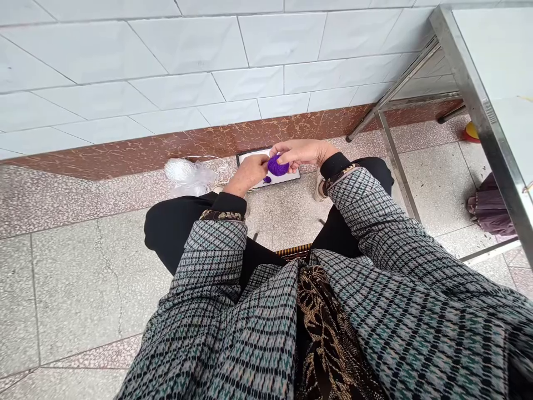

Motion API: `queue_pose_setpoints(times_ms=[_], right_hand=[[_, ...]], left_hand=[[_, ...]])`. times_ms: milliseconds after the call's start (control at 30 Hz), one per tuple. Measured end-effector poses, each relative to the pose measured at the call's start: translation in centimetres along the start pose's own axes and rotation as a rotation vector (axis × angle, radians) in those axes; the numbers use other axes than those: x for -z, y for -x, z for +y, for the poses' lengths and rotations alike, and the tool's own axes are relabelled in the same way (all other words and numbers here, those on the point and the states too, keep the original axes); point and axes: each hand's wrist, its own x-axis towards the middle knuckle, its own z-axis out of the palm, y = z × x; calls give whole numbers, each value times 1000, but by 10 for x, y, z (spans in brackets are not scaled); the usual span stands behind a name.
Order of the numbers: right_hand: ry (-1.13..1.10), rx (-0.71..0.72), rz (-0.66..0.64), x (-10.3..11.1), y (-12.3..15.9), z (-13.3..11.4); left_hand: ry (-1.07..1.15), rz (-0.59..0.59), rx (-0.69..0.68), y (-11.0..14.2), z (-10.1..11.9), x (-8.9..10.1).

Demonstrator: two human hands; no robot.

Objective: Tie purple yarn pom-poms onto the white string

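Observation:
A ball of purple yarn (277, 165) is held up in front of me, between my two hands. My right hand (303, 152) is closed around its right side, with the thumb lying over the front. At the ball's left edge, my left hand (251, 171) has its fingertips pinched together; what lies between them is too small to make out. Below the hands, a shallow white tray (291, 179) with a dark rim rests on the floor, partly covered by them. A small purple piece (267, 179), perhaps yarn, shows over the tray under the ball.
Left of the tray, white yarn (180, 169) lies with a clear plastic bag (203, 176) on the floor. A tiled wall (250, 89) rises close behind. To the right stands a metal-framed table (478, 89), with a dark purple cloth item (493, 205) beneath it.

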Motion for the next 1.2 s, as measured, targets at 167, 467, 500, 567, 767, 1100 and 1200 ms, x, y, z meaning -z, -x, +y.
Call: queue_pose_setpoints(times_ms=[167, 467, 500, 567, 767, 1100, 1200], right_hand=[[213, -195, 138, 0, -13, 8], [-478, 80, 467, -4, -17, -3], [-493, 105, 435, -5, -15, -4], [-438, 121, 357, -6, -10, -5], [-97, 66, 73, -2, 0, -3], [27, -123, 414, 2, -21, 9], [-358, 64, 553, 2, -23, 4]], left_hand=[[52, 44, 5, 5, 8, 12], [156, -141, -106, 15, 23, -2], [148, -159, -104, 14, 23, -4], [119, -163, -86, 12, 20, -6], [66, -28, 26, 5, 10, 5], [117, -84, -104, 12, 17, 10], [138, -127, -160, 13, 19, 5]])
